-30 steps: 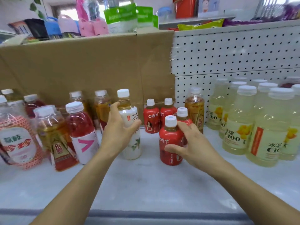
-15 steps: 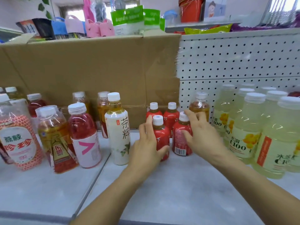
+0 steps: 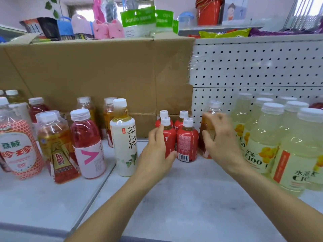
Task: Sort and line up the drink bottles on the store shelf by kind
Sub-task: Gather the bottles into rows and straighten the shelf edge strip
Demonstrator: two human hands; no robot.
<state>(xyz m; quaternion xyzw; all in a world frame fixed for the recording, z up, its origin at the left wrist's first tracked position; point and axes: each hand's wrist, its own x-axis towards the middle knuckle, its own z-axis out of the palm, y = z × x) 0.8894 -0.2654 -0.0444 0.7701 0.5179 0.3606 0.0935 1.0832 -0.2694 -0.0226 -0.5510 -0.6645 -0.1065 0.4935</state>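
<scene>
As the white store shelf (image 3: pixel 174 198) is carrying the upright amber plastic bottle (image 3: pixel 207 127) near its back edge, just beyond the right hand (image 3: pixel 222 142), that hand's curled grip is showing too blurred to tell contact; the left hand's (image 3: pixel 155 154) grip is holding the front-left small red plastic bottle (image 3: pixel 170 137).

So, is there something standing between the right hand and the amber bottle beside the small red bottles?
Nothing visible. The right hand is directly in front of the amber bottle, which stands between the small red bottles and the pale yellow bottles. Motion blur hides whether it grips.
</scene>
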